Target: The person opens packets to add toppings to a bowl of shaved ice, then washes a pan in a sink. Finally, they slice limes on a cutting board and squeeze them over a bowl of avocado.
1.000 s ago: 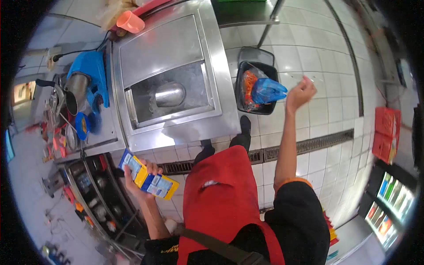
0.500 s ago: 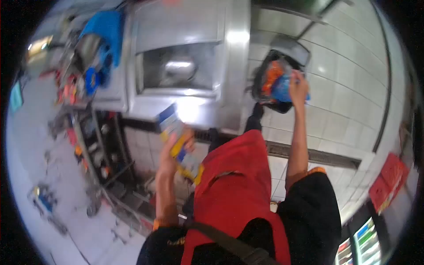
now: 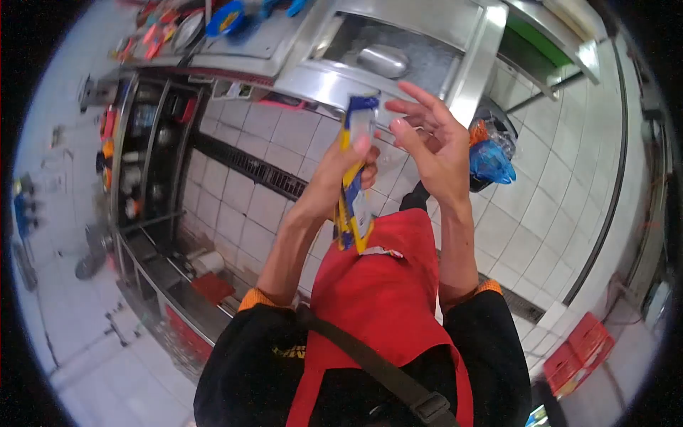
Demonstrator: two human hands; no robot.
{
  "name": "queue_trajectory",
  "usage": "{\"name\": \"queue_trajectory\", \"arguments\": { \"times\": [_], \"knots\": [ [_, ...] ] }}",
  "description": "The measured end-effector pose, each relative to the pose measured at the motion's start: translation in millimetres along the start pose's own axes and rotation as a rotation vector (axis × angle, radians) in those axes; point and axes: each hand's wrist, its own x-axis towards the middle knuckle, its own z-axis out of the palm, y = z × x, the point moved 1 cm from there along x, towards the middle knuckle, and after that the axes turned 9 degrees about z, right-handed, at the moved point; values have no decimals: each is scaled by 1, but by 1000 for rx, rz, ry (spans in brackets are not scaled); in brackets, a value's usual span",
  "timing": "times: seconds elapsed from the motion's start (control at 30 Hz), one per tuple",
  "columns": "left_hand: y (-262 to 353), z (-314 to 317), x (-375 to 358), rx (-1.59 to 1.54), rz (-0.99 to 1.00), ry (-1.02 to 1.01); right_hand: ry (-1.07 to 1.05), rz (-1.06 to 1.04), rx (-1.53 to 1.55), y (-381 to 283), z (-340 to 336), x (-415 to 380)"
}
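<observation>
My left hand (image 3: pixel 341 171) is wrapped round a blue, yellow and clear plastic packet (image 3: pixel 357 181), which stands upright in front of the red apron. My right hand (image 3: pixel 434 146) is raised just to the right of the packet, its fingers apart and nothing held. A small gap separates its fingertips from the packet's upper end. Beyond both hands, a metal container (image 3: pixel 383 61) sits in the recessed steel basin (image 3: pixel 334 78).
A dark bin (image 3: pixel 498 117) with blue and orange plastic bags stands right of the basin. Metal shelving (image 3: pixel 146 142) with pots is at the left. A red crate (image 3: pixel 580 354) lies at the lower right. A blue bowl (image 3: pixel 225 19) rests on the counter.
My right hand has let go of the blue bag at the bin and come over beside the packet. My left hand has moved right and up with the packet. The view has turned.
</observation>
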Motion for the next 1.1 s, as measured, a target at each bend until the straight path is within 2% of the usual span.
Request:
{"name": "queue_trajectory", "arguments": {
  "times": [0.07,0.1,0.2,0.23,0.33,0.47,0.6,0.63,0.7,0.8,0.83,0.97,1.07,1.1],
  "knots": [
    [21,-8,-17,-168,53,133,-45,-157,-122,1,29,-18],
    [26,-19,-20,-290,143,113,-105,-163,-273,1,42,-32],
    [49,-42,-41,-356,296,247,-233,-5,-294,2,88,-67],
    [52,-53,-45,-364,337,256,-260,-15,-241,6,100,-70],
    [68,-60,-65,-455,433,322,-199,-32,-333,-2,120,-65],
    [77,-83,-82,-331,618,297,-159,-225,-600,-19,157,-72],
    [92,-98,-107,-217,764,361,-130,-368,-668,-20,185,-75],
    [96,-104,-113,-196,785,371,-169,-336,-604,-18,193,-74],
    [101,-116,-126,-150,820,397,-249,-263,-474,-14,207,-70],
    [107,-140,-145,-126,726,472,-527,51,-271,-20,224,-53],
    [110,-151,-155,-155,697,431,-586,3,-276,-21,229,-46],
    [117,-189,-180,16,691,413,-792,80,-392,-34,251,-27],
    [128,-206,-189,6,657,346,-877,104,-515,-40,272,-12],
    [122,-223,-189,136,655,343,-917,98,-522,-38,283,-6]
  ]
}}
